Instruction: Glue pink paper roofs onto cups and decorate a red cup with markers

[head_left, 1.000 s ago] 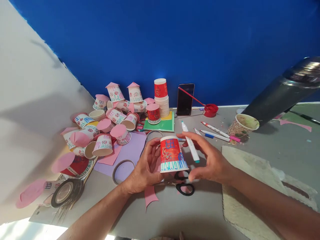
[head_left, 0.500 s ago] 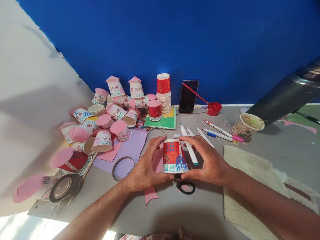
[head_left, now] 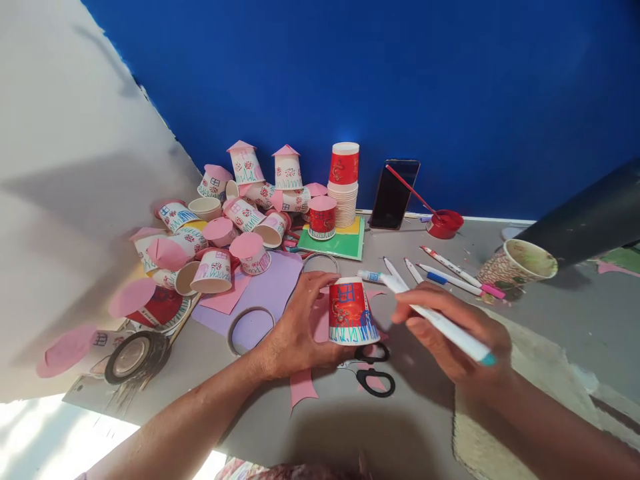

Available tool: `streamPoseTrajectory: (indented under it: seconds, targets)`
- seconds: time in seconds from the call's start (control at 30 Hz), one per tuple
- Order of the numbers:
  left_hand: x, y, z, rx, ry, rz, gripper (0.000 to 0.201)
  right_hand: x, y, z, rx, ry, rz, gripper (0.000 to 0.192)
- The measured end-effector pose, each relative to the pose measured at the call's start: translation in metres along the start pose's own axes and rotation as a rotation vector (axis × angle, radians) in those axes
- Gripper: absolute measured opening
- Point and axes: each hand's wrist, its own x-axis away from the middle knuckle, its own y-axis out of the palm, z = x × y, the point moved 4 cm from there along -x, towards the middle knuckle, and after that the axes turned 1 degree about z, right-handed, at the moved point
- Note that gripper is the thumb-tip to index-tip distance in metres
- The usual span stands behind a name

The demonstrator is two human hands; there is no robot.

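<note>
The left hand [head_left: 293,333] has its fingers curled round the upturned red cup [head_left: 350,312], which stands on the desk [head_left: 425,427] just in front of the black scissors [head_left: 373,373]. Right of the cup, the right hand [head_left: 463,337] pinches a white marker [head_left: 440,323], held clear of the cup.

A grey flat table [head_left: 430,427] carries a heap of decorated paper cups [head_left: 225,220] far left, lilac paper sheet [head_left: 273,287], black-handled scissors [head_left: 373,373] near the middle, white marker pens [head_left: 450,267] right, a green card sheet [head_left: 345,247], a leaning black phone [head_left: 393,193], red shallow dish [head_left: 445,223], a dark tape roll [head_left: 133,357] near left
</note>
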Motion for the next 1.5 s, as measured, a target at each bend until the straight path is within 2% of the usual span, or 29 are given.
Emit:
streamPoseTrajectory:
  seconds: [0.17, 0.4, 0.7, 1.13, 1.5]
  targets:
    - [0.0, 0.002, 0.002, -0.051, 0.058, 0.015, 0.095, -0.005, 0.001, -0.017, -0.059, -0.122, -0.052, 0.023]
    - [-0.001, 0.002, 0.004, -0.066, 0.078, 0.015, 0.093, 0.003, 0.006, -0.006, -0.017, 0.059, -0.025, 0.007]
    - [0.001, 0.005, 0.002, -0.062, 0.135, -0.015, 0.097, -0.001, 0.01, -0.011, 0.009, 0.004, -0.083, 0.009]
    - [0.001, 0.004, 0.0, -0.081, 0.105, -0.012, 0.097, -0.001, 0.005, -0.005, 0.035, 0.063, -0.032, 0.003]
    - [0.001, 0.005, 0.002, -0.081, 0.108, -0.006, 0.095, -0.002, 0.009, -0.009, 0.003, 0.025, -0.066, 0.006]
